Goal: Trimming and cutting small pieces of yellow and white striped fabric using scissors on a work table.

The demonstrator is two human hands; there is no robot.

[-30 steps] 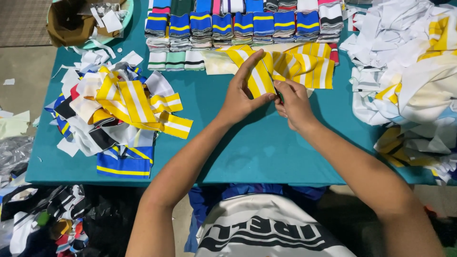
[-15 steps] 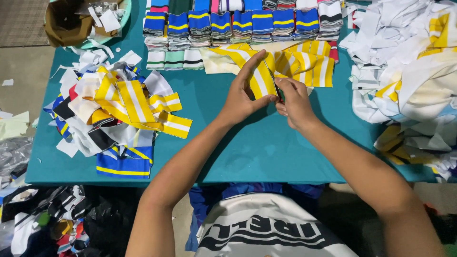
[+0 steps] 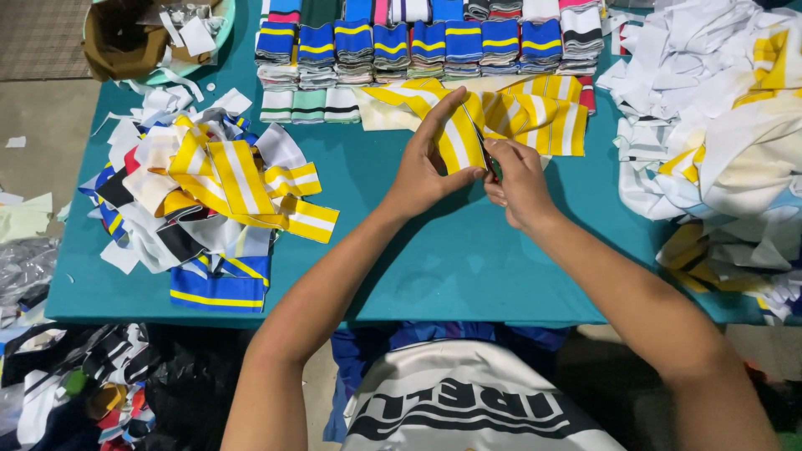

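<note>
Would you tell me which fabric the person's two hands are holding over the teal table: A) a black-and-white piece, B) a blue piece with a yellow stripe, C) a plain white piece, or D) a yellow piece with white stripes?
D: the left hand and right hand grip a yellow-and-white striped piece.

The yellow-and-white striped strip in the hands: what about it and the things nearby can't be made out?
- Head view: the right hand closes over a small dark tool; its kind cannot be told.
- The left hand covers part of the striped strip, hiding that stretch.
- The white cloth heap is cut off by the right edge.
- The stacks run past the top edge.
- The brown bag: contents too small.
</note>
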